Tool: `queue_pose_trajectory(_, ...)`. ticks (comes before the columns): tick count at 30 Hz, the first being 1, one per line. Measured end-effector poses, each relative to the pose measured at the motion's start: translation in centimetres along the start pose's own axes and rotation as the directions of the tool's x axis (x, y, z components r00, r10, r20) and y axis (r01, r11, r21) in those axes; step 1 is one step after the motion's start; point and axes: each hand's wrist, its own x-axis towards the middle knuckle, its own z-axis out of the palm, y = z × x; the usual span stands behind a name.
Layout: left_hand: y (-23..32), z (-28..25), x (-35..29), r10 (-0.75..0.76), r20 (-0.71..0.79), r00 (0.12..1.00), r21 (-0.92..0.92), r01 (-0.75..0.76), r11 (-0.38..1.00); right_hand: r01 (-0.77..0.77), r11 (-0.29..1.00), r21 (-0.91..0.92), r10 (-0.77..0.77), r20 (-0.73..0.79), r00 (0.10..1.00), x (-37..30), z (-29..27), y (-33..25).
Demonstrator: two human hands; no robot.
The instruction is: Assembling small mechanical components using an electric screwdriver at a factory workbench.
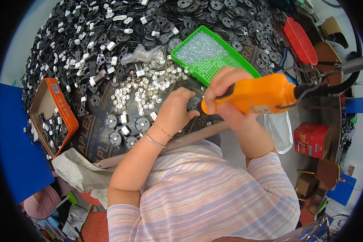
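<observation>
My right hand [228,76] is wrapped round an orange electric screwdriver [262,92], held sideways with a black cable at its back end. The tool's front end points left, at a round black part [194,102] that my left hand [174,107] pinches between thumb and fingers. Whether the tip touches the part is hard to see. Small silver round metal pieces [147,92] lie loose just beyond my left hand. Several black wheels [142,124] with white-tipped pieces sit beside my left wrist. Beyond my right hand stands a green tray [246,66] holding many small silver screws [199,46].
Black and white parts [80,52] are heaped across the far left, black discs [226,18] at the far right. An orange-rimmed box [70,117] with parts stands left. A red tray [300,42] and red carton [311,139] are right. Another person's arm [42,201] shows lower left.
</observation>
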Motion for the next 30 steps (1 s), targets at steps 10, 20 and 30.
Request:
queue_pose_trajectory(10,-0.7,0.8,0.1,0.07,-0.088,0.994,-0.03,-0.073,0.997,0.009,0.998,-0.059,0.001,0.166,0.986,0.2,0.5,0.7)
queue_pose_trajectory(20,-0.1,0.0,-0.2,0.047,-0.034,0.998,0.002,-0.047,0.999,0.055,0.993,0.104,-0.06,0.05,0.997,0.9,-0.1,-0.1)
queue_pose_trajectory(30,0.8,-0.8,-2.1,0.172,-0.261,0.95,0.076,-0.157,0.985,0.135,0.97,0.2,-0.129,-0.044,0.991,0.8,-0.7,-0.6)
